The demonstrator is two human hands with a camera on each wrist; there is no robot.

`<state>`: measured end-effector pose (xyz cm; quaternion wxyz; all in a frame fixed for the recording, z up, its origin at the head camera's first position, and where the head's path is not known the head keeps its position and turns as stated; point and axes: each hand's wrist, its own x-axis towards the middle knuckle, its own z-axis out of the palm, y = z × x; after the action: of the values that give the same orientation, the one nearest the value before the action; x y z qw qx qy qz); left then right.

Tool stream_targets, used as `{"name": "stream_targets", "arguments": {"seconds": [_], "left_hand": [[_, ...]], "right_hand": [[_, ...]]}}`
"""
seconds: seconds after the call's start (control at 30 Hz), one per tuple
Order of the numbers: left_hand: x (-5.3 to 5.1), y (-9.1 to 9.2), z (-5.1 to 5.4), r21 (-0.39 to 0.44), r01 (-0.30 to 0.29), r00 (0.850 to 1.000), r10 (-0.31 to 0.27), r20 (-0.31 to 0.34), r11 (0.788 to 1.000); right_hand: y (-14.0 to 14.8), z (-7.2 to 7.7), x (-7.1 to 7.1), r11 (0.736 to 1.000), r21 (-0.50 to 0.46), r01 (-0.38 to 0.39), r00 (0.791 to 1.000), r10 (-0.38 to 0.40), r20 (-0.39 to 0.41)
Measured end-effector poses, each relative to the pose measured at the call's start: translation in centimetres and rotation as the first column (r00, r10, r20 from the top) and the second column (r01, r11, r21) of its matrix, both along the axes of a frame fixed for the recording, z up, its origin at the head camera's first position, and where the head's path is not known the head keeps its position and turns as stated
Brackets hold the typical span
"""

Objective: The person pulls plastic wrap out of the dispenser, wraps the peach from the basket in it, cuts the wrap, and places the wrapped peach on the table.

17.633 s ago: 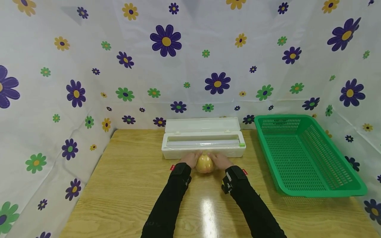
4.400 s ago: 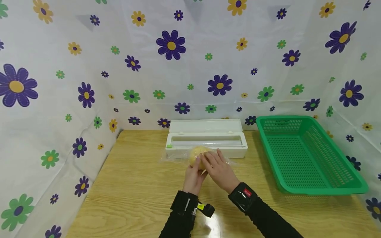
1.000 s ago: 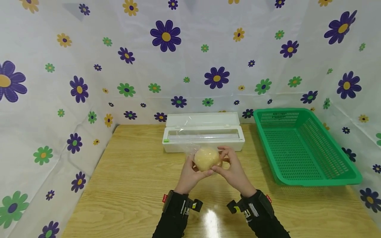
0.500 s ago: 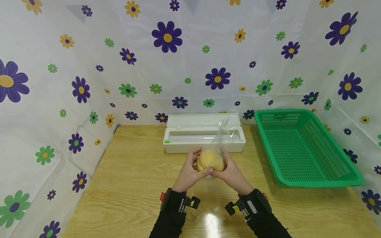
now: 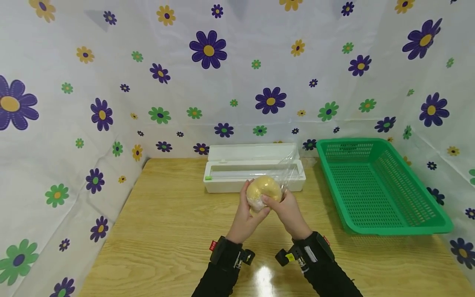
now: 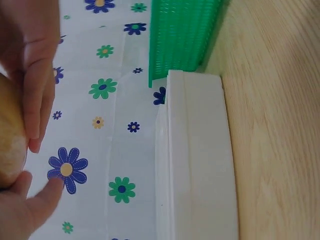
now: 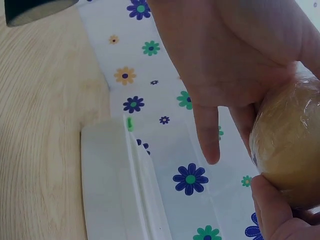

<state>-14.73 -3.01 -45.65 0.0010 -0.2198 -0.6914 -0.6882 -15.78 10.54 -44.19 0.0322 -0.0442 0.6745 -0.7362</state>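
A yellow apple (image 5: 268, 185), wrapped in clear cling film, is held above the table in front of the white film box. My left hand (image 5: 243, 219) holds its left side, the fingers around it and the thumb below. The right hand (image 5: 291, 214) grips it from the right, its thumb pressing the film on the near face. A loose tail of cling film (image 5: 287, 168) trails up and right from the apple. In the right wrist view the film lies glossy and wrinkled over the apple (image 7: 290, 140); the left wrist view cuts the apple (image 6: 10, 135) off at its edge.
The white cling film box (image 5: 254, 187) stands behind the hands, lid up, roll inside, green slider (image 5: 208, 177) at its left end. A green plastic basket (image 5: 331, 194) stands to the right. Flowered cloth (image 5: 237, 74) hangs behind and at both sides of the wooden table (image 5: 163, 231).
Over the last second the apple turned in my hands, its film tail swinging from left to right. Much earlier it sat on the table, and the slider was at the box's right end.
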Motion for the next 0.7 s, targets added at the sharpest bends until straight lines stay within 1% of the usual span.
{"name": "stream_targets", "arguments": {"seconds": [0.03,0.07,0.1,0.13,0.17,0.23,0.3,0.33,0.37,0.43,0.5,0.57,0.63,0.7], "left_hand": [[-0.03,0.12,-0.02,-0.022,-0.026,0.999,0.026,-0.023,0.999],[-0.25,0.15,-0.38,-0.051,-0.051,0.997,0.047,-0.063,0.997],[-0.44,0.14,-0.68,-0.076,-0.071,0.992,0.063,-0.112,0.995],[-0.53,0.10,-0.74,-0.105,-0.095,0.983,0.077,-0.165,0.990],[-0.60,0.05,-0.74,-0.135,-0.122,0.970,0.090,-0.224,0.983],[-0.70,-0.06,-0.66,-0.190,-0.184,0.937,0.113,-0.332,0.964],[-0.76,-0.16,-0.58,-0.242,-0.252,0.900,0.135,-0.414,0.937],[-0.77,-0.21,-0.53,-0.268,-0.285,0.884,0.145,-0.444,0.920],[-0.77,-0.24,-0.48,-0.294,-0.317,0.869,0.152,-0.470,0.902],[-0.76,-0.27,-0.41,-0.341,-0.364,0.846,0.154,-0.511,0.866],[-0.71,-0.25,-0.32,-0.388,-0.403,0.826,0.147,-0.544,0.829],[-0.68,-0.22,-0.29,-0.426,-0.433,0.809,0.134,-0.572,0.794],[-0.67,-0.16,-0.27,-0.455,-0.452,0.796,0.116,-0.594,0.767],[-0.70,-0.06,-0.26,-0.473,-0.462,0.785,0.098,-0.611,0.750]], "right_hand": [[-0.09,0.00,0.02,1.000,0.003,0.003,1.000,-0.003,0.003],[-0.16,0.03,0.07,1.000,0.001,0.003,1.000,-0.003,0.010],[-0.24,0.03,0.10,1.000,0.004,0.005,1.000,-0.005,0.014],[-0.31,0.03,0.13,1.000,-0.001,0.007,1.000,-0.007,0.020],[-0.37,0.01,0.15,1.000,-0.004,0.010,1.000,-0.010,0.024],[-0.46,-0.04,0.19,1.000,-0.005,0.013,1.000,-0.013,0.027],[-0.52,-0.09,0.19,1.000,-0.009,0.011,1.000,-0.011,0.019],[-0.55,-0.11,0.19,1.000,-0.012,0.011,1.000,-0.011,0.014],[-0.56,-0.14,0.19,1.000,-0.010,0.011,1.000,-0.011,0.008],[-0.56,-0.22,0.18,1.000,0.002,0.017,1.000,-0.017,-0.004],[-0.55,-0.29,0.16,1.000,0.013,0.028,1.000,-0.028,-0.010],[-0.54,-0.37,0.10,0.999,0.035,0.041,0.999,-0.040,-0.013],[-0.51,-0.43,0.05,0.997,0.060,0.055,0.998,-0.054,-0.019],[-0.47,-0.46,0.01,0.995,0.077,0.070,0.997,-0.068,-0.024]]}}
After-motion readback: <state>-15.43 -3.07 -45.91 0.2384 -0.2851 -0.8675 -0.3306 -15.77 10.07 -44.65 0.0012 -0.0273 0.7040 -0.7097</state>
